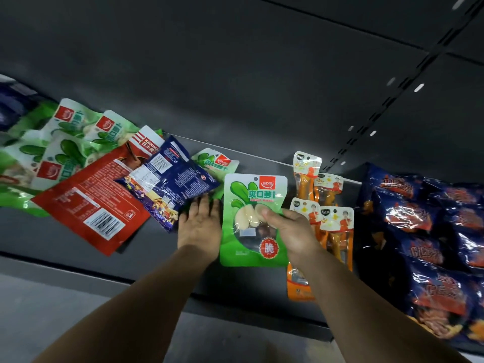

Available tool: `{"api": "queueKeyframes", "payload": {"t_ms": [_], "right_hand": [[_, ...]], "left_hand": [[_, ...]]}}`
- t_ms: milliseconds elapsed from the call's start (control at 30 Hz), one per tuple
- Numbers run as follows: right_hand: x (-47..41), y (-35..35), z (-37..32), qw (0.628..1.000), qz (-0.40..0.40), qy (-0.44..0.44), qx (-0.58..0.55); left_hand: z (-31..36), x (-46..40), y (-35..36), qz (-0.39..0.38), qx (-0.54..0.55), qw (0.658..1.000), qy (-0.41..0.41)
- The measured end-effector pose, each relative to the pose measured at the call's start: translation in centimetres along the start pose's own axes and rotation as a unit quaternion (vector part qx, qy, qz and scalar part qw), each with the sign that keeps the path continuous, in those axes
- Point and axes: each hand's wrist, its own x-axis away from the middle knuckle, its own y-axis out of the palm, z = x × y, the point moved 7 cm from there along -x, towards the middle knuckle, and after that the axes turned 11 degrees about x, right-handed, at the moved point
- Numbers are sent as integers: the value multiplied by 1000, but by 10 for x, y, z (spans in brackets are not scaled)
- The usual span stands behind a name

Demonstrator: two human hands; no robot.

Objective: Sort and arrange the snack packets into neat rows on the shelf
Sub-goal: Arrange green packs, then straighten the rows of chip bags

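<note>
A: Two hands are working over the grey shelf (262,142) in the head view. What is each one doing?

B: Her right hand (290,231) is gripping the green radish packet (252,218), thumb curling onto its front near the right edge, fingers hidden behind. Her left hand (200,226) is lying flat with straight fingers, holding nothing, its fingertips touching the blue snack packet (170,182).

A: Where is the green packet sitting?

B: It is standing face-up in the middle of the shelf, between the loose heap on the left and the orange chicken-feet packets (322,210) just to its right. The dark blue bags (429,231) are filling the far right.

A: How is it likely to handle?

B: I am judging it light and floppy: glossy film that may be slipping under the thumb, with a firm lump of radish inside. Pinching a sealed edge looks safer than squeezing the middle.

A: And its looks?

B: Bright green and white, a red logo at the top, a hang hole, a clear window and a red round badge near the bottom. More like it are lying jumbled far left, beside a red packet (89,205).
</note>
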Motion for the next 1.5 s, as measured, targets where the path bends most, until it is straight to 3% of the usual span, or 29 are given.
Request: {"api": "queueKeyframes", "payload": {"t_ms": [200,333,567,1033,1167,1333,1500], "right_hand": [[-1,5,0,1000,-5,-12,-3],[-4,11,5,1000,-15,-13,-3],[-10,-2,18,1000,1,-5,4],[3,-7,14,1000,-17,-18,3],[1,-7,13,1000,-5,-15,4],[-4,-5,14,1000,13,-12,17],[-13,-8,15,999,38,-11,11]], "left_hand": [[-8,3,-3,-2,9,1000,21],[-10,1,-24,50,38,998,31],[-45,-29,-71,112,137,984,-38],[-43,-64,-53,57,161,984,-55],[-50,-63,-47,32,125,989,-70],[-41,-51,-37,33,70,997,-30],[-23,-40,-32,-48,28,997,62]]}}
